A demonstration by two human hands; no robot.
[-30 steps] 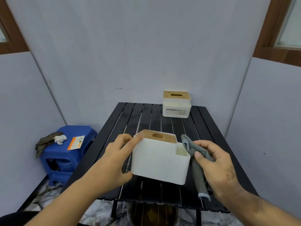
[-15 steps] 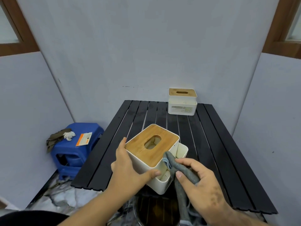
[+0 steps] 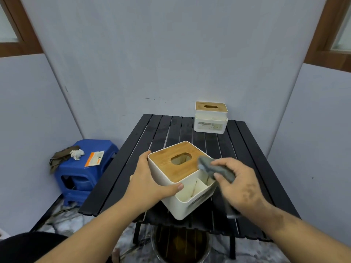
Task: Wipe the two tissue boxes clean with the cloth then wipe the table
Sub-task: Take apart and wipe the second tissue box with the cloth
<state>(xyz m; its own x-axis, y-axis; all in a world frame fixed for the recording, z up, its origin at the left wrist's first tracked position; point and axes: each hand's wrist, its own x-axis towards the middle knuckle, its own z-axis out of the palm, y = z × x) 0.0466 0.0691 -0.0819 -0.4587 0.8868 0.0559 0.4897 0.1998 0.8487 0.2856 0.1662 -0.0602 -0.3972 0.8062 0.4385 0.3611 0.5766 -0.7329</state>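
A black slatted tabletop stands against a grey wall. A blue stool sits to its left with rags and a card on top. The near tissue box, white with a wooden lid, is tilted over the front of the tabletop. The far tissue box stands at the back. The left hand grips the near box's left side. The right hand pinches a grey cloth, which touches the lid's right edge.
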